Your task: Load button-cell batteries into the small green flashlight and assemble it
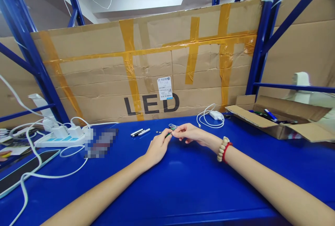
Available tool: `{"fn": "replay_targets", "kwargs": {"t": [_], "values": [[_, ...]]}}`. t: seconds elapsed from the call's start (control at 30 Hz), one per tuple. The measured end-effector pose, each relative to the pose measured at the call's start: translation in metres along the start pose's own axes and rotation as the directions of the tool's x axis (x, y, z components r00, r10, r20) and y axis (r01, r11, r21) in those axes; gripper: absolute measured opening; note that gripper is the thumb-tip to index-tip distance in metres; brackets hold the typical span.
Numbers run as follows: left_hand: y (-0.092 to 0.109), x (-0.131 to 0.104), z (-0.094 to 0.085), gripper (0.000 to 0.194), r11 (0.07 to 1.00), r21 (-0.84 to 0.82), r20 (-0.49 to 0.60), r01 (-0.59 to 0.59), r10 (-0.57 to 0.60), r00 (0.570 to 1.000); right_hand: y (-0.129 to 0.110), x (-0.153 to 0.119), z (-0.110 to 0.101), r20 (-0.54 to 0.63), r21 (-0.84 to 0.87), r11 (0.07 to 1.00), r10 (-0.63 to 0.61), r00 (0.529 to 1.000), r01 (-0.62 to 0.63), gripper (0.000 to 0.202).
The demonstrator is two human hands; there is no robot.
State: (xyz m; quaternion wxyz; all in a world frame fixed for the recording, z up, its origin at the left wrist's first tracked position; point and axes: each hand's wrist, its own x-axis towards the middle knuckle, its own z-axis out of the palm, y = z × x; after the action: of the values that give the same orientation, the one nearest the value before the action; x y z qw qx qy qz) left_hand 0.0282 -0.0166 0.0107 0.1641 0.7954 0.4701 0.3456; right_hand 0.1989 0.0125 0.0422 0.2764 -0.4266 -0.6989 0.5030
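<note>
Both my hands meet over the blue table, just left of the middle of the head view. My left hand is closed, with a small thin green piece pinched between thumb and forefinger. At the right end of that piece, the thumb and forefinger of my right hand are pressed together; whatever they grip is too small to make out. Just behind the fingertips lies a little cluster of small parts, partly hidden. Silver pen-like tubes and small round metal discs lie left of my hands.
An open cardboard box with pens inside stands at the right. A white cable with an adapter lies at the back. Leftward are a power strip, loose white cables and a tablet. A cardboard sheet walls off the back.
</note>
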Motion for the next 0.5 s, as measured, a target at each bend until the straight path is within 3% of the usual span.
{"fn": "replay_targets", "kwargs": {"t": [0.13, 0.23, 0.33, 0.4, 0.5], "values": [[-0.0012, 0.0009, 0.0011, 0.027, 1.000, -0.024, -0.011, 0.018, -0.018, 1.000, 0.0044, 0.0050, 0.0045, -0.076, -0.057, 0.995, -0.086, 0.993, 0.082, 0.030], [-0.0019, 0.0015, 0.0015, 0.026, 0.998, -0.050, -0.020, 0.025, -0.026, 0.999, 0.0056, 0.0084, 0.0070, -0.150, -0.242, 0.954, -0.215, 0.965, 0.175, 0.026], [-0.0022, 0.0022, 0.0018, 0.026, 0.998, -0.056, -0.024, 0.034, -0.035, 0.999, 0.0040, 0.0070, 0.0063, -0.206, -0.540, 0.800, -0.428, 0.880, 0.263, 0.022], [-0.0021, 0.0028, 0.0022, 0.025, 0.997, -0.061, -0.021, 0.046, -0.047, 0.999, 0.0018, 0.0038, 0.0046, -0.181, -0.686, 0.671, -0.531, 0.828, 0.281, 0.020], [-0.0021, 0.0036, 0.0032, 0.024, 0.995, -0.070, -0.014, 0.072, -0.073, 0.997, -0.0013, -0.0009, 0.0018, -0.098, -0.785, 0.543, -0.584, 0.806, 0.299, 0.020]]}}
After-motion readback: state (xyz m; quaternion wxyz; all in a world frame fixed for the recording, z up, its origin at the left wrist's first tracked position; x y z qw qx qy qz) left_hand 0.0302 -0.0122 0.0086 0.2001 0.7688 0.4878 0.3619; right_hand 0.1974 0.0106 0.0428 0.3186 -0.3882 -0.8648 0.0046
